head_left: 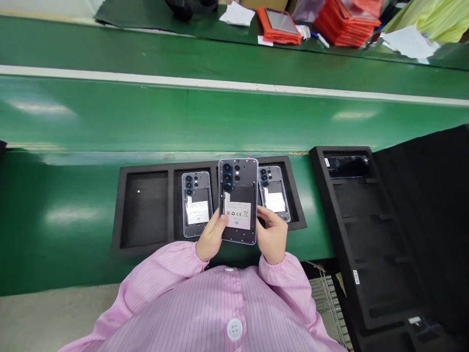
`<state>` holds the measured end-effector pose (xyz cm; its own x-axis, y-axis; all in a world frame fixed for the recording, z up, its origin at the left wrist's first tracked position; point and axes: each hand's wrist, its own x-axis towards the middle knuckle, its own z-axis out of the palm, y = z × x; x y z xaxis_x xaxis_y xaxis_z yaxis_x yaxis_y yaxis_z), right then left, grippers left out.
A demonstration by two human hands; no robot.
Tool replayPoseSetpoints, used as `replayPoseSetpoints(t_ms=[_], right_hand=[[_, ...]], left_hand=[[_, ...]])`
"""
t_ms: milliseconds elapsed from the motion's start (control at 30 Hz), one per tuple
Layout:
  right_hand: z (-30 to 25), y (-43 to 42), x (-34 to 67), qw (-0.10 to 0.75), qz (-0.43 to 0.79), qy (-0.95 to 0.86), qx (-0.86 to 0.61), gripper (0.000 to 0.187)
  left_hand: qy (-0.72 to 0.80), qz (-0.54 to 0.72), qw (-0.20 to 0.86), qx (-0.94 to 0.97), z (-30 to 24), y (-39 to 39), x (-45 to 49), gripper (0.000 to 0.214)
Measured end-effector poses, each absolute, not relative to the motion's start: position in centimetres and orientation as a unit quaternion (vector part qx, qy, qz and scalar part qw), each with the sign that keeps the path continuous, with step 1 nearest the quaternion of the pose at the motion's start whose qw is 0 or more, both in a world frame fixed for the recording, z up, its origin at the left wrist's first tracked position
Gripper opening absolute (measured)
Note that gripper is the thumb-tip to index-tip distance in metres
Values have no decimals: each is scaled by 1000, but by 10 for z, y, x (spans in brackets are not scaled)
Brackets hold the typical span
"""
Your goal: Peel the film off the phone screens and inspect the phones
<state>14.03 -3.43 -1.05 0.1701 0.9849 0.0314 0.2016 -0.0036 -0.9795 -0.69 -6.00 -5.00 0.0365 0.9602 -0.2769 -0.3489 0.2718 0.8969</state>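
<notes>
Between my two hands I hold up a smartphone without its back cover, its camera lenses and white battery label facing me. My left hand grips its lower left edge, thumb on the label side. My right hand is closed on its right edge, with part of the fingers hidden behind it. Beneath it is a black foam tray with compartments. A second open-backed phone lies in the tray to the left, and a third phone lies to the right, partly covered by my right hand.
At right stands a deeper black tray with a dark phone in its top slot. Along the back shelf lie red pouches, a red-cased device, a marker and white papers. The green bench extends left.
</notes>
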Motion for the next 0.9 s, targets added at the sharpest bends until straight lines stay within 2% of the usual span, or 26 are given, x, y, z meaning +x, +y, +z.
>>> replayPoseSetpoints(t_ms=[267,467,567,767,900], right_hand=[[-8,-34,148,477,460,-477,-577,21],[-11,-32,146,484,456,-466,-583,17],[-13,-30,149,484,442,-494,-572,16],[-14,-27,161,430,458,-595,-501,6],[-9,-28,164,408,419,-628,-514,6]], left_hand=[[460,508,661,305,-52,-61,-7,54],[441,512,668,313,-53,-61,-7,53],[431,510,671,323,-53,-61,-8,52],[416,509,675,335,-51,-60,-9,49],[430,499,672,340,-45,-58,-9,52]])
